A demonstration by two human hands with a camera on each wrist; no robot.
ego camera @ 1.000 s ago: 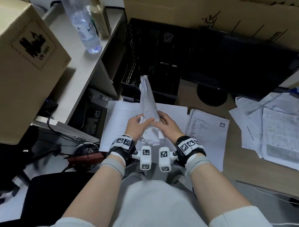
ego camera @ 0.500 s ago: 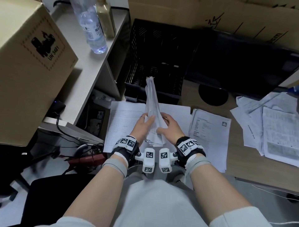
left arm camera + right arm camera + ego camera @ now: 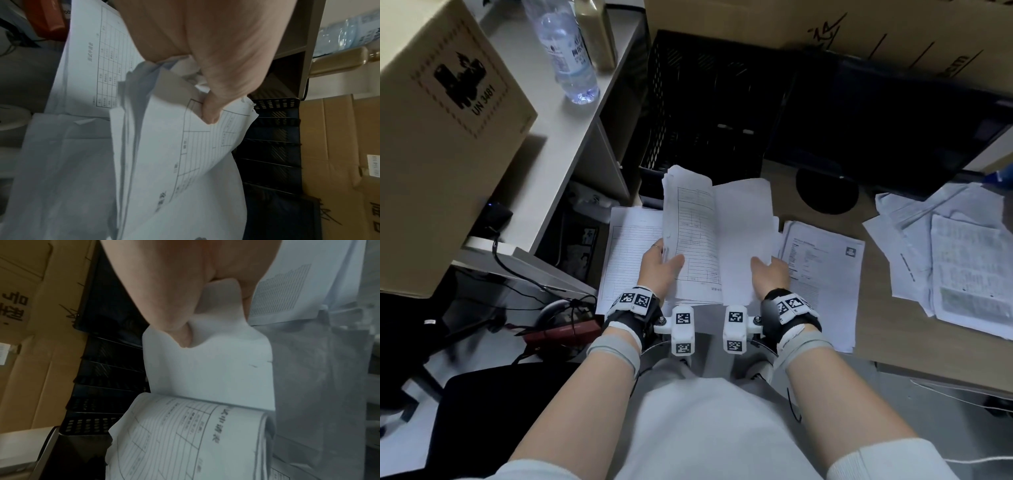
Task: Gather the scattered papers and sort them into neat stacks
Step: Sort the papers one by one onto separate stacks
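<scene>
A bundle of white sheets (image 3: pixel 717 236) is spread open like a book above the desk. My left hand (image 3: pixel 659 262) grips its left half, a printed form (image 3: pixel 197 152), thumb on top. My right hand (image 3: pixel 768 272) pinches the blank right-hand sheet (image 3: pixel 211 374) at its lower edge. Beneath them a lined form (image 3: pixel 628 246) lies flat on the desk, and a printed sheet stack (image 3: pixel 825 274) lies just to the right. A loose heap of papers (image 3: pixel 945 260) is scattered at the far right.
A black mesh file tray (image 3: pixel 709 113) stands behind the papers, beside a dark monitor (image 3: pixel 887 130) with a round base. Cardboard boxes (image 3: pixel 438 137) stand left and behind. A water bottle (image 3: pixel 568 51) is on the white shelf. Cables hang at lower left.
The bundle was held upright and pressed shut between both hands; now the hands have moved apart and the sheets are spread open, tilted toward me.
</scene>
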